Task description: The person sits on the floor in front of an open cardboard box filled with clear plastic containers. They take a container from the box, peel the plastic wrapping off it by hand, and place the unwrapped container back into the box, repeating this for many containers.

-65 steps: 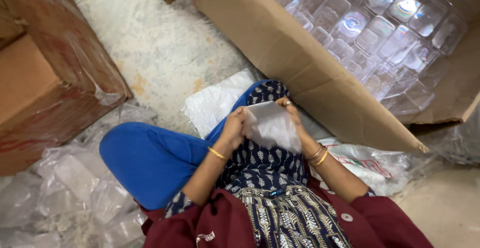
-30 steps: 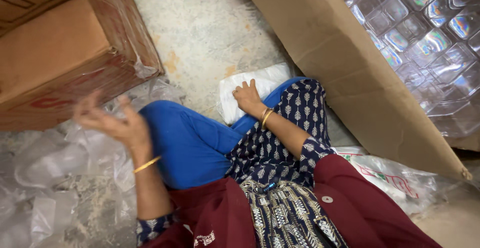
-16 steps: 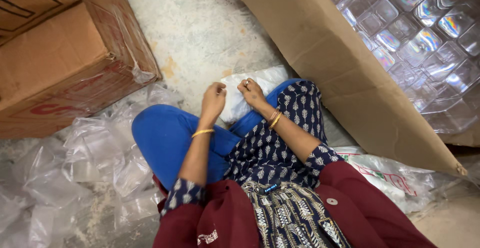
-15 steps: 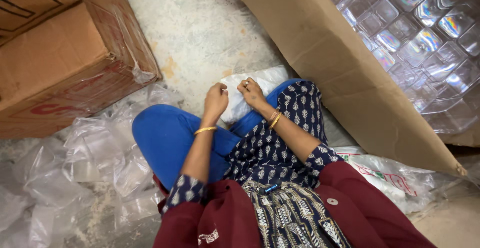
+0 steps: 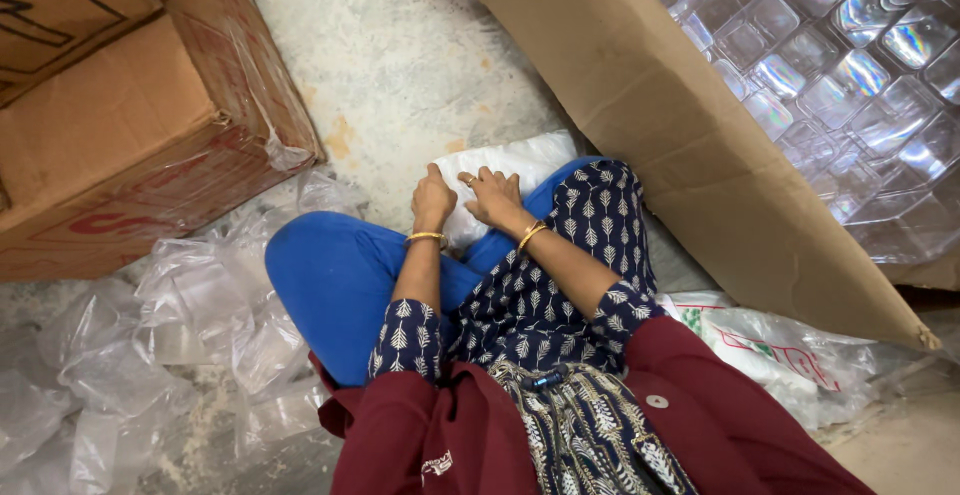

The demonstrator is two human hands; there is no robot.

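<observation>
I sit cross-legged on the floor in blue trousers and a patterned tunic. A white flat packet lies on the floor just beyond my knees. My left hand rests on the packet's left edge with its fingers curled over it. Beside it, my right hand grips the packet's near edge with bent fingers. Both wrists wear gold bangles. My leg hides the packet's near part.
A brown cardboard box stands at the left. A large cardboard sheet leans at the right, with clear moulded plastic trays behind it. Crumpled clear plastic bags lie at my left, and a printed white bag at my right.
My left hand swung from over the plastic bags at the left to the white packet, joining my right hand there. Since half a second ago both hands have barely moved.
</observation>
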